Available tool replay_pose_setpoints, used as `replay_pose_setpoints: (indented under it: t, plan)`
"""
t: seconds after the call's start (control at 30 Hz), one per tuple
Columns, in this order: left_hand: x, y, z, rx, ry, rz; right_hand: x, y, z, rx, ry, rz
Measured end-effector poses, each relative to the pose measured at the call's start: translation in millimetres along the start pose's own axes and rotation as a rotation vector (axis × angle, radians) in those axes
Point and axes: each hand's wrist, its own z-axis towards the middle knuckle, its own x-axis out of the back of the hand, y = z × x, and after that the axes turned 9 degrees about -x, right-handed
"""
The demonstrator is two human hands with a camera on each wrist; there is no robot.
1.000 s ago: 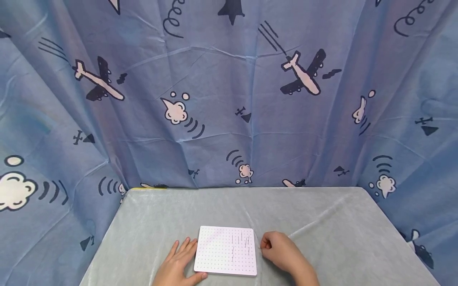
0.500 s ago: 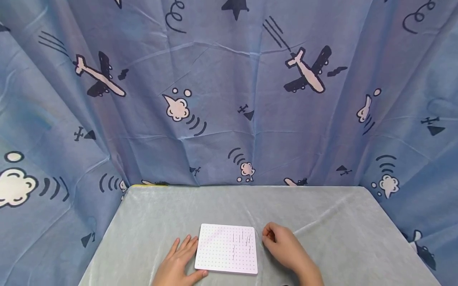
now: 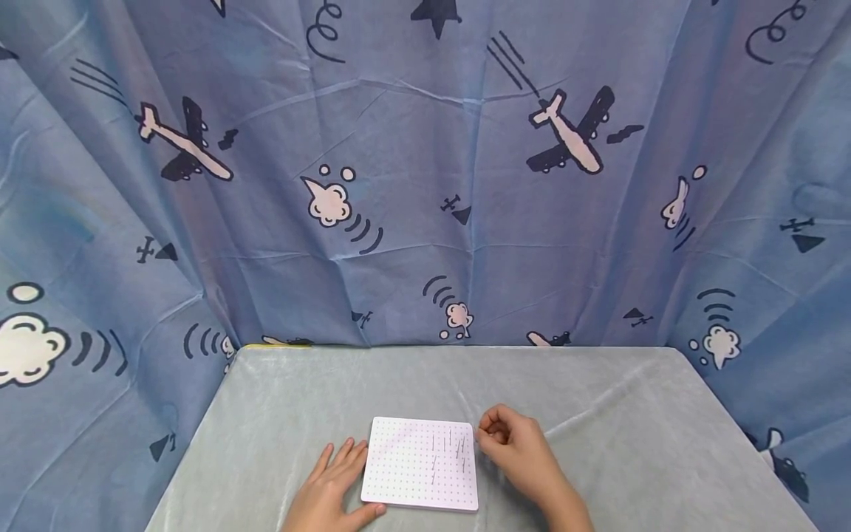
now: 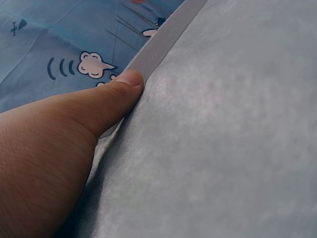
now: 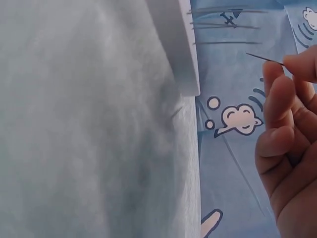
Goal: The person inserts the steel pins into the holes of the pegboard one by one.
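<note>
A white pegboard point(image 3: 399, 465) dotted with rows of small holes lies on the table. Several thin metal needles point(image 5: 228, 42) stand up from its right part. My left hand point(image 3: 326, 495) rests against the board with straight, spread fingers at its left side and the thumb at its front edge; in the left wrist view the thumb point(image 4: 119, 94) touches the board's side. Just off the board's right edge, my right hand point(image 3: 521, 451) pinches a needle point(image 5: 257, 57) between thumb and forefinger. In the right wrist view that needle points toward the standing ones, apart from them.
A grey cloth covers the table point(image 3: 299, 399), with creases at the right. Behind and on both sides hangs a blue curtain point(image 3: 399, 273) printed with planes and clouds. A yellow strip point(image 3: 278, 346) shows at the table's far left edge.
My right hand has risen away from the table's near side and then moved left toward the board's upper right corner. The left hand and the board stay in place.
</note>
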Motion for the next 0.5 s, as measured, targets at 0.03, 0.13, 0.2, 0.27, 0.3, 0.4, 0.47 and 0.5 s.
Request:
replay_pose_setpoints:
  t: [0.03,0.13,0.2,0.27,0.3,0.4,0.47,0.5]
  plan:
    - [-0.1,0.1,-0.2,0.000,0.002,0.001,-0.9,-1.3,-0.5,-0.003,-0.003,0.003]
    - [-0.4,0.6,-0.5,-0.001,0.010,0.011,-3.7,-5.5,-2.0,0.003,-0.025,0.009]
    - [-0.4,1.1,-0.1,0.001,0.013,0.017,-6.6,-7.3,-2.6,0.019,-0.044,0.012]
    - [-0.2,1.7,0.5,0.008,0.009,0.022,-10.1,-8.1,-3.1,0.042,-0.064,0.014]
    - [0.0,2.0,0.8,0.010,0.006,0.024,-12.1,-8.3,-3.2,0.048,-0.072,0.011]
    - [0.1,2.2,1.0,0.015,-0.001,0.021,-16.5,-8.0,-3.7,0.066,-0.087,-0.010]
    - [0.2,1.7,0.9,0.011,-0.001,0.020,-17.3,-7.1,-3.9,0.095,-0.091,-0.032]
    - [0.1,1.2,0.6,0.008,0.001,0.019,-17.3,-6.7,-4.0,0.112,-0.094,-0.043]
